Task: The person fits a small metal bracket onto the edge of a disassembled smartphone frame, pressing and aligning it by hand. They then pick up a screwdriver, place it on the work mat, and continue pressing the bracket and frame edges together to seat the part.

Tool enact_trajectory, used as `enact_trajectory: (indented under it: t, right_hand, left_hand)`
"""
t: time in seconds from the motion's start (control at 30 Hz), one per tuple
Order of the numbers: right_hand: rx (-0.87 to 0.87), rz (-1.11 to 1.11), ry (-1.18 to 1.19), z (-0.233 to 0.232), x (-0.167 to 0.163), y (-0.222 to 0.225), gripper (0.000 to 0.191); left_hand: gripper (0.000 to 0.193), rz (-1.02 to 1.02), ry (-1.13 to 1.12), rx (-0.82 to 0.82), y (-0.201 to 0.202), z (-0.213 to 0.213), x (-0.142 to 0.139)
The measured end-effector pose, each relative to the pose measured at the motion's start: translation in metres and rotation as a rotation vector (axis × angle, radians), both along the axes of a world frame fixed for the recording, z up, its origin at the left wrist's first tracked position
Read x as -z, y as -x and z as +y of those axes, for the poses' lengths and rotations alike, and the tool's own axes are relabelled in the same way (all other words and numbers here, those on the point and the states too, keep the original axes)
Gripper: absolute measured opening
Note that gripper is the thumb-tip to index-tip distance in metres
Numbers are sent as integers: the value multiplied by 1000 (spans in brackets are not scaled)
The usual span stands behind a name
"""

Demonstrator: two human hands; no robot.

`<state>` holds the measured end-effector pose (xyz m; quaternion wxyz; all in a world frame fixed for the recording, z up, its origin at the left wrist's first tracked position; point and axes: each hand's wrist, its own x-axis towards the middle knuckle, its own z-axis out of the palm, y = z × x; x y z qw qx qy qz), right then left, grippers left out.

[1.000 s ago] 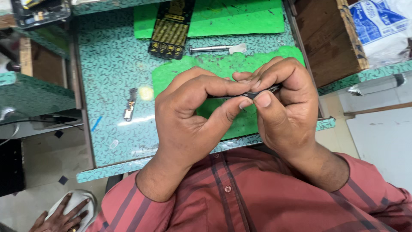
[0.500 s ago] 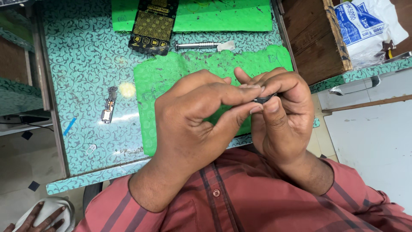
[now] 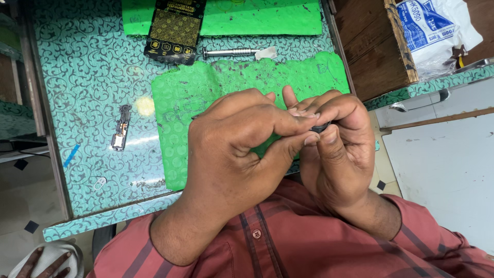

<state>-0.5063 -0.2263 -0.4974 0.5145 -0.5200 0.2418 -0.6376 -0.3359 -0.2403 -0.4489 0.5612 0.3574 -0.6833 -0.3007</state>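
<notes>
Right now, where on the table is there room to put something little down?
Free: the patterned tabletop left of the green mat, around the small metal part. Crowded: the mat's near half under both hands, and the far edge with the dark packet and metal tool.

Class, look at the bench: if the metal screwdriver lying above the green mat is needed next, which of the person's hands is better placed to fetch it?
Probably the left hand: it sits nearer the screwdriver, while the right hand pinches the small dark part.

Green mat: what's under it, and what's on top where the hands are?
Under the green mat lies the patterned teal table. The left hand and right hand cover its middle; that part is hidden.
</notes>
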Motion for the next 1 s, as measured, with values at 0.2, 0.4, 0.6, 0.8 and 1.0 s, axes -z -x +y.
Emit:
enact_trajectory:
  t: [0.2,0.4,0.6,0.8,1.0]
  right_hand:
    - [-14,-21,-21,2,2,4,17]
    - [-47,-48,-33,0,6,9,17]
    - [-38,-75,-47,-2,7,11,16]
    - [-29,-114,-75,3,6,17,16]
    - [-46,-176,-118,12,4,21,16]
  left_hand:
    - [18,-8,34,2,1,0,0]
    - [18,5,33,12,4,-4,-2]
    - [18,-37,-45,102,0,-13,-7]
    - [25,-87,36,153,-5,-12,-14]
    - [21,-105,99,134,-1,-3,-16]
